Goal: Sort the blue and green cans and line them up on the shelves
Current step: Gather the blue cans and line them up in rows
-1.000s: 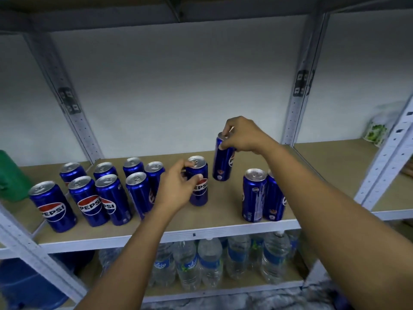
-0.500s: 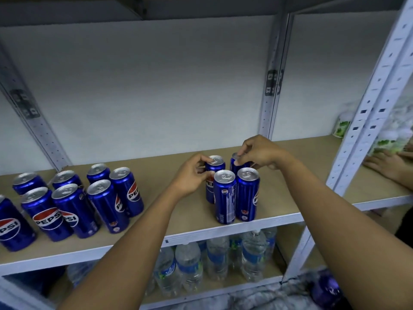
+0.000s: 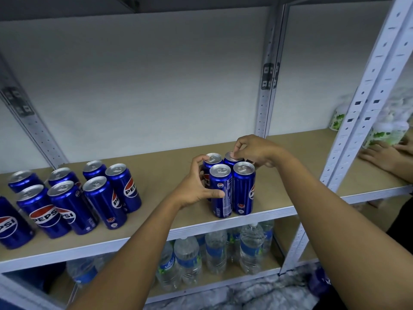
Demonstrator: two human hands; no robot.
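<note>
Left hand (image 3: 193,186) fingers curl round rear-left Pepsi can (image 3: 211,163) — right hand (image 3: 257,151) pinches rear-right can (image 3: 231,158).

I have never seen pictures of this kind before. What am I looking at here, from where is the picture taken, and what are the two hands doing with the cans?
There is no machine here. A person wears a wide-angle camera on the head, so you look forward and down along their own two arms at a metal shelf.

On the shelf board stand slim blue cans. A loose cluster stands at the left. Near the middle, four cans form a tight square. The left hand curls around the back left can, its thumb by the front left can. The right hand pinches the top of the back right can. The front right can stands free.

Below are water bottles. At the far right, another person's hands rest beside green-printed packages.
</note>
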